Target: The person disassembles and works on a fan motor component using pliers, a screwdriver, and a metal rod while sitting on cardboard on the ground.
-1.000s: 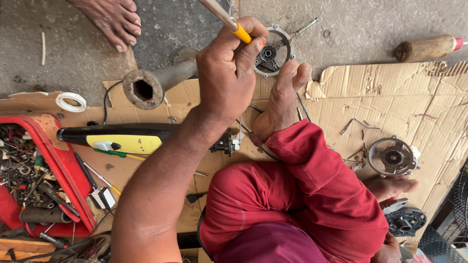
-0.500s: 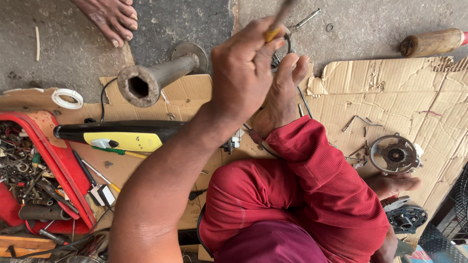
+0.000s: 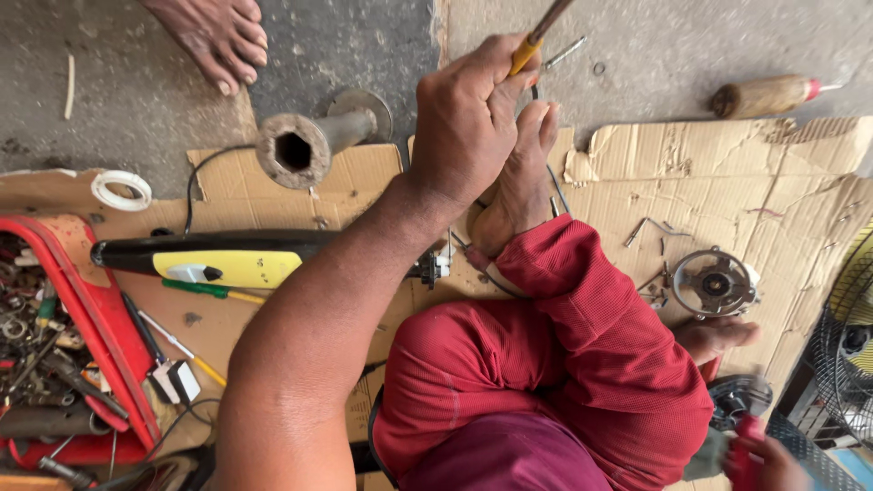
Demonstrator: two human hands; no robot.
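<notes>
Seen from above, a person in red trousers sits cross-legged on the ground. One left hand (image 3: 468,118) is raised near the far edge of the view, its fingers curled tight around the yellow handle of a screwdriver (image 3: 536,36), whose dark shaft runs up out of the top edge. Just under that fist lies the person's own bare foot (image 3: 518,182), resting on the far edge of the cardboard sheet (image 3: 727,182). The right hand (image 3: 759,459) shows only in part at the near right corner, blurred, closed on a small red tool (image 3: 741,450) that cannot be made out. One round metal motor housing (image 3: 716,284) lies on the cardboard's right side, with a few loose bent wires (image 3: 650,227) beside it. At the cardboard's far left edge stands one rusty metal pipe (image 3: 305,145) with a hexagonal bore. One black and yellow power tool (image 3: 227,264) lies along the left side, one green-handled screwdriver (image 3: 209,291) just below it. One red tray (image 3: 100,327) at the left edge holds many jumbled metal parts and tools. One roll of white tape (image 3: 121,189) sits beyond it. One wooden handle (image 3: 768,95) lies on the bare concrete floor (image 3: 364,45), where another person's foot (image 3: 214,36) stands at the far left. A fan grille (image 3: 841,345) fills the right edge.
</notes>
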